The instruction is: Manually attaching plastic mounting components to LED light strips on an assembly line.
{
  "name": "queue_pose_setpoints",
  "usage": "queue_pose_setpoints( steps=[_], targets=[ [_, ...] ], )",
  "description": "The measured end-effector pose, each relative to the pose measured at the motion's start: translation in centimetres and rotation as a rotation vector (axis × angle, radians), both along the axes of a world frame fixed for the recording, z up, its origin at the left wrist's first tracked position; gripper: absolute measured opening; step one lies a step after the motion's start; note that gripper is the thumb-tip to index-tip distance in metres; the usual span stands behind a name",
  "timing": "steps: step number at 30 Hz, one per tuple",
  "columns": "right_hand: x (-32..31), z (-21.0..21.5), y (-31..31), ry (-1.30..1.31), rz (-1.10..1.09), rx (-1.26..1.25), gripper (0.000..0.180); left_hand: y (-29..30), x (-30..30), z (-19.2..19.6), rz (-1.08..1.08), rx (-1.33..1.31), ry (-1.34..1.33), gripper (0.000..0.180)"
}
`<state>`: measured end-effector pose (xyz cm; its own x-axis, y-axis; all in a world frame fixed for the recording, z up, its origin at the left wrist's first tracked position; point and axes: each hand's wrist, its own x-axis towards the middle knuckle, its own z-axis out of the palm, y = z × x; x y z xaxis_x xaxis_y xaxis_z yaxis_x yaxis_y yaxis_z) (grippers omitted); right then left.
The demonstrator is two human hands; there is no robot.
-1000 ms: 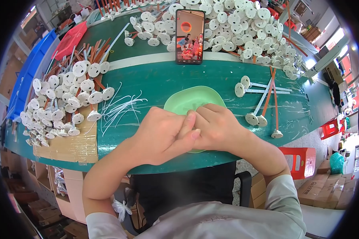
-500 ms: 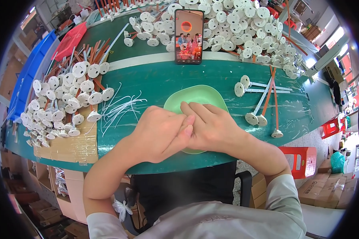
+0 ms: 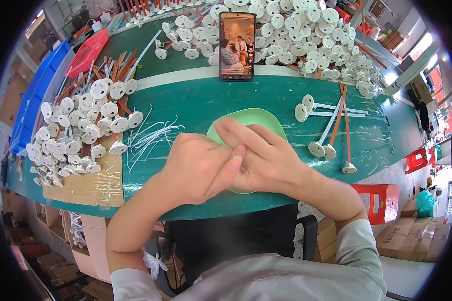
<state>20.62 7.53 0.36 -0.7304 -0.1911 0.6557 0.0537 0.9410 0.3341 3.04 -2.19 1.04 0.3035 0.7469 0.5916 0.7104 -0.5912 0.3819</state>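
My left hand [image 3: 197, 168] is curled into a fist and pressed against my right hand [image 3: 268, 158] in front of my chest. The left thumb lies against the right hand's fingers. On the right hand, the upper fingers reach leftward over the left knuckles, and the others bend in out of sight. Whatever lies between the two hands, if anything, is hidden. A light green plastic dish [image 3: 256, 116] sits on the table below and behind them, partly covered by them. Thin white strips [image 3: 155, 138] lie loose to the left of my hands.
Many white round discs on stems [image 3: 93, 115] are heaped at the left, by cardboard [image 3: 85, 185]. A larger disc heap [image 3: 296, 35] fills the back, behind a propped phone [image 3: 237, 50]. Several disc-ended stems [image 3: 331, 125] lie right. A red stool [image 3: 379, 203] stands below the table edge.
The right hand's upper fingers have lifted and stretched farther left over the left fist. Both hands remain pressed together in nearly the same place. The phone's picture has changed.
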Motion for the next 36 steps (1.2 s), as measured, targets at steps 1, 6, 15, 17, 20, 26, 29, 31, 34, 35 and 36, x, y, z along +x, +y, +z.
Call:
queue_pose_setpoints(
  steps=[1, 6, 15, 17, 20, 26, 29, 31, 34, 35, 36],
  targets=[
    [0.0, 0.1, -0.1, 0.000, -0.001, 0.001, 0.008, 0.0, 0.1, -0.1, -0.001, 0.001, 0.000, 0.020],
    [-0.1, 0.5, -0.2, -0.002, 0.029, -0.186, 0.031, -0.1, 0.1, 0.2, 0.076, 0.128, 0.073, 0.024],
    [0.7, 0.1, 0.1, 0.008, 0.175, -0.243, 0.026, -0.2, 1.0, -0.6, 0.076, 0.218, 0.025, 0.029],
    [0.6, 0.0, 0.0, 0.036, 0.177, -0.259, 0.025, -0.2, 1.1, -0.5, 0.078, 0.238, 0.036, 0.027],
    [0.7, 0.0, 0.3, 0.040, 0.198, -0.244, 0.024, -0.2, 1.1, -0.3, 0.098, 0.270, 0.048, 0.024],
    [0.4, -0.4, 0.5, 0.077, 0.190, -0.236, 0.030, -0.1, 1.3, -0.1, 0.096, 0.270, 0.033, 0.026],
    [0.5, -0.5, 0.6, 0.097, 0.183, -0.193, 0.030, -0.5, 1.9, 0.1, 0.088, 0.162, -0.053, 0.028],
    [0.3, -0.4, 0.5, 0.129, 0.176, -0.184, 0.029, -0.8, 1.8, 0.7, 0.085, 0.070, -0.106, 0.030],
    [0.1, -0.1, 0.3, 0.128, 0.123, -0.165, 0.022, -1.1, 1.8, 1.7, 0.039, -0.261, -0.222, 0.029],
    [0.0, -0.4, 0.3, 0.096, 0.122, -0.168, 0.019, -1.1, 1.9, 1.9, 0.035, -0.320, -0.275, 0.031],
    [-0.1, -0.5, 0.2, 0.066, 0.123, -0.171, 0.017, -1.2, 2.0, 2.0, 0.033, -0.378, -0.327, 0.032]
  ],
)
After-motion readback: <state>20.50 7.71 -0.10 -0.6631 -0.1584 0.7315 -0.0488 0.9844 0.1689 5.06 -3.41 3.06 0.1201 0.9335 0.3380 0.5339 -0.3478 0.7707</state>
